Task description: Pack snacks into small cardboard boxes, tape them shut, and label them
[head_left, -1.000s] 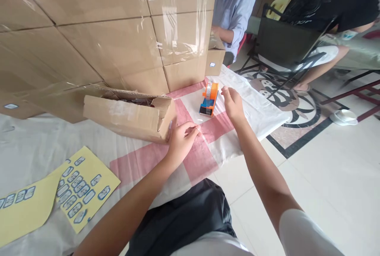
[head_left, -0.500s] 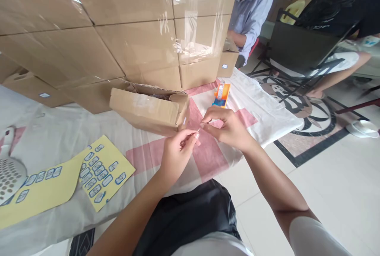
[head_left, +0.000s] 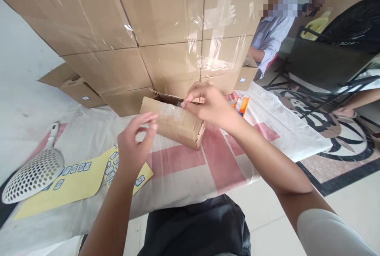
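Observation:
My right hand (head_left: 209,103) is over the right side of an open cardboard box (head_left: 178,123), thumb and fingertips pinched together at its opening. Whatever they hold, if anything, is too small to make out. My left hand (head_left: 135,139) hangs at the box's left end, thumb and fingers apart, with nothing visible between them. Partly behind that hand and forearm lies a yellow sheet (head_left: 147,171) bearing blue-edged labels. An orange and blue object (head_left: 242,105) rests on the table beyond my right wrist, partly hidden by it. The box's contents are mostly hidden.
Taped cartons (head_left: 172,64) are stacked along the back of the cloth-covered table (head_left: 181,186). At the left, a white perforated skimmer (head_left: 35,175) overlaps another yellow label sheet (head_left: 80,186). A person in a light shirt (head_left: 274,38) and a dark chair (head_left: 320,62) are at the right.
My hands, earlier close together around a thin whitish piece, have parted. The left moved left and opened; the right moved over the box. The view has shifted, too.

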Motion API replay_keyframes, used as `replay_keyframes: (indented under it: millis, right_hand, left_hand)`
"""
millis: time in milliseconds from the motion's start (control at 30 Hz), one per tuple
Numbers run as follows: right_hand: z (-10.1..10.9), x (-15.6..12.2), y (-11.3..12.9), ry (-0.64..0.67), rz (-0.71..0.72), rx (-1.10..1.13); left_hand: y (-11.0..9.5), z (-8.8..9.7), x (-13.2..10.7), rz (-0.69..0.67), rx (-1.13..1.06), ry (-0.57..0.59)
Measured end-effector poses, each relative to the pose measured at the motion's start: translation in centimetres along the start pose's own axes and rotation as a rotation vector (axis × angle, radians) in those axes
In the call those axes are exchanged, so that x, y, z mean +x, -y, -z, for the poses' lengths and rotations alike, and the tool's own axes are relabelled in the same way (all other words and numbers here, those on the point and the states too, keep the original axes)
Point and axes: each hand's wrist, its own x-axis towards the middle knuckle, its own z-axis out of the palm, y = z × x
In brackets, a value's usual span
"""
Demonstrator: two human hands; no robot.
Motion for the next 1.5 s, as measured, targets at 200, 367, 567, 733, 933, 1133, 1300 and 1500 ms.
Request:
replay_keyframes:
  millis: [200, 367, 567, 733, 933, 1133, 1300, 1500]
  right_hand:
    - [-0.2, 2.5, -2.4, -0.044, -0.201, -0.026]
    - [-0.1, 2.8, -3.1, 0.016, -0.322, 0.037]
    - [-0.4, 1.9, -4.0, 0.099, -0.337, 0.037]
    - [-1.0, 1.6, -4.8, 0.115, -0.276, -0.043]
    - [-1.5, 1.4, -5.6, 0.004, -0.074, 0.009]
    - [0.1, 1.0, -3.0, -0.145, 0.224, 0.163]
    - [2.1, 1.5, 0.8, -0.063, 0.163, 0.362]
    - [1.6, 2.4, 1.2, 0.191, -0.107, 0.429]
  left_hand:
    - [1.5, -2.0, 2.8, -0.486, 0.45, 0.363]
    - [1.7, -3.6, 4.4, -0.482, 0.557, 0.453]
    - [1.2, -4.4, 4.0, -0.439, 0.574, 0.399]
    - [1.6, -4.2, 3.2, -0.428, 0.538, 0.385]
    - [1.5, -4.5, 2.8, -0.392, 0.543, 0.365]
    - [1.2, -5.1, 2.7, -0.363, 0.548, 0.355]
    - [1.1, -5.2, 2.6, -0.343, 0.545, 0.345]
    - [1.6, -4.9, 2.5, -0.251, 0.333, 0.326]
